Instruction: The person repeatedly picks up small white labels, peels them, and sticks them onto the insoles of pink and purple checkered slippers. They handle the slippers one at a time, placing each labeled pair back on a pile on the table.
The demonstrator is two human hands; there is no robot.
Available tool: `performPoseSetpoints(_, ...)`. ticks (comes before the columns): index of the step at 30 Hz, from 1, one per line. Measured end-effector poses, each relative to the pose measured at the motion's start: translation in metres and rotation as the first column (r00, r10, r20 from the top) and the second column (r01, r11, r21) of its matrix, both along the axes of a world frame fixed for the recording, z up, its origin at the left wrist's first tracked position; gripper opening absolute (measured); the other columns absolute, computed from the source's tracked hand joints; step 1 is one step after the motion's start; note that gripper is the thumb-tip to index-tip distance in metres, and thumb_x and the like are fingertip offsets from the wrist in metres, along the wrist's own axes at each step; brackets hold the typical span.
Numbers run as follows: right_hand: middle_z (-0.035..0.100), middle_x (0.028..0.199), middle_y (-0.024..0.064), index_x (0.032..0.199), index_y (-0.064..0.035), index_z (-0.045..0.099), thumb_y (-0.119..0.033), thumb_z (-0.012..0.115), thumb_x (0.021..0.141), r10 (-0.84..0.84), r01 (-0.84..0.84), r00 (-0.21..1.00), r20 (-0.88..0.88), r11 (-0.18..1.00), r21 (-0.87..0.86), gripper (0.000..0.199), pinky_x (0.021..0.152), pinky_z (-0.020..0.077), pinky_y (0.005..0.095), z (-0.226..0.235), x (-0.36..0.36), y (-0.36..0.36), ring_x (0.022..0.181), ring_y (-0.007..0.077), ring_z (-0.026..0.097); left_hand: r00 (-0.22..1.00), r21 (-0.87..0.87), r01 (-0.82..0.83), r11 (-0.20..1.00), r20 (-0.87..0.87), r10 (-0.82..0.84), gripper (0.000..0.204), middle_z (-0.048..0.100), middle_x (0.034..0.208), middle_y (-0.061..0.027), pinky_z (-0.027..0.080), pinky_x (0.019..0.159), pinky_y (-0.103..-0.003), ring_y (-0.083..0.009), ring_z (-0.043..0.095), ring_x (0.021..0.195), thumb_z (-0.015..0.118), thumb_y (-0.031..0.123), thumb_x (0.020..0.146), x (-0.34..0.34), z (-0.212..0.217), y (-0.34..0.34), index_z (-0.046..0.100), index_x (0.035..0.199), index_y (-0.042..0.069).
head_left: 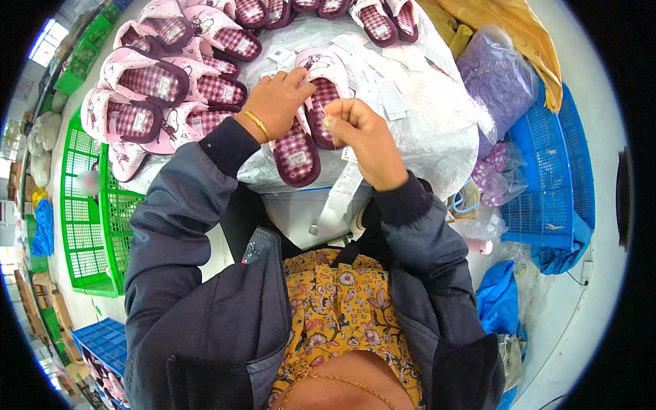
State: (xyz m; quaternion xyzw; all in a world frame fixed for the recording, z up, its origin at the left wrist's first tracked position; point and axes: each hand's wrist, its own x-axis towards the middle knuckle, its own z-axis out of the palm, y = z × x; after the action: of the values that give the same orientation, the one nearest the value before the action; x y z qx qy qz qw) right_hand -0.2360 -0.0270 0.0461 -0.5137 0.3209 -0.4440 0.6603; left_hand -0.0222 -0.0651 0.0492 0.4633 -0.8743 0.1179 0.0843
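A pair of pink slippers with dark red checked insoles lies in front of me on the plastic-covered table [437, 130]. My left hand [279, 102] reaches over them, its fingers bent around the inner edge of the right-hand slipper [322, 65]. Partly under that hand is the other slipper [296, 160], its sole end toward me and a pale label on its insole. My right hand [362, 137] is closed in a pinch above the right-hand slipper's insole; whatever sits between its fingertips is too small to make out. Below it, a white label strip [340, 198] hangs over the table's near edge.
Several finished-looking pink slippers [147, 78] are piled on the left, with more along the far edge. White paper slips [389, 96] lie right of centre. Green crates [85, 212] stand left; a blue crate [543, 178] and a bag of purple material [495, 75] are right.
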Motion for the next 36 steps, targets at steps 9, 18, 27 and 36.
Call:
performPoseSetpoints(9,0.066,0.076,0.0064,0.104,0.0012,0.059,-0.009,0.070,0.083,-0.318,0.248,0.851,-0.418,0.945,-0.215,0.026,0.063,0.0498,0.0285,-0.052,0.040,-0.050,0.065,0.0132,0.061,0.987,0.185,0.016,0.983,-0.162,0.015,0.028,0.055,0.130,-0.0107,0.051,0.086,-0.039,-0.0285,0.060,0.109,0.067,0.036,0.083,0.013,-0.005,-0.041,0.070,0.099,0.013)
performPoseSetpoints(18,0.072,0.085,0.0172,0.102,-0.0005,0.061,-0.012,0.070,0.079,-0.394,0.210,0.698,-0.598,0.911,-0.355,0.027,0.072,0.0530,0.0397,-0.051,0.046,-0.058,0.079,0.0324,0.070,0.969,0.165,-0.150,0.975,-0.169,0.178,0.016,0.055,0.132,-0.0072,0.054,0.077,-0.042,-0.0285,0.066,0.095,0.062,0.026,0.083,0.001,-0.015,-0.043,0.073,0.091,0.016)
performPoseSetpoints(27,0.071,0.086,0.0151,0.101,-0.0056,0.062,-0.016,0.068,0.080,-0.398,0.189,0.642,-0.655,0.910,-0.369,0.025,0.072,0.0525,0.0439,-0.058,0.050,-0.064,0.083,0.0357,0.068,0.945,0.258,-0.120,0.959,-0.267,0.191,0.017,0.055,0.132,-0.0075,0.051,0.085,-0.039,-0.0279,0.064,0.102,0.059,0.021,0.082,0.011,-0.030,-0.058,0.073,0.088,0.014)
performPoseSetpoints(36,0.070,0.084,0.0153,0.097,-0.0073,0.062,-0.018,0.069,0.080,-0.476,0.185,0.562,-0.676,0.870,-0.458,0.022,0.070,0.0516,0.0466,-0.054,0.054,-0.063,0.081,0.0369,0.067,0.931,0.347,-0.065,0.936,-0.317,0.182,0.017,0.056,0.132,-0.0096,0.050,0.091,-0.036,-0.0289,0.062,0.107,0.061,0.017,0.080,0.013,-0.029,-0.062,0.075,0.088,0.014)
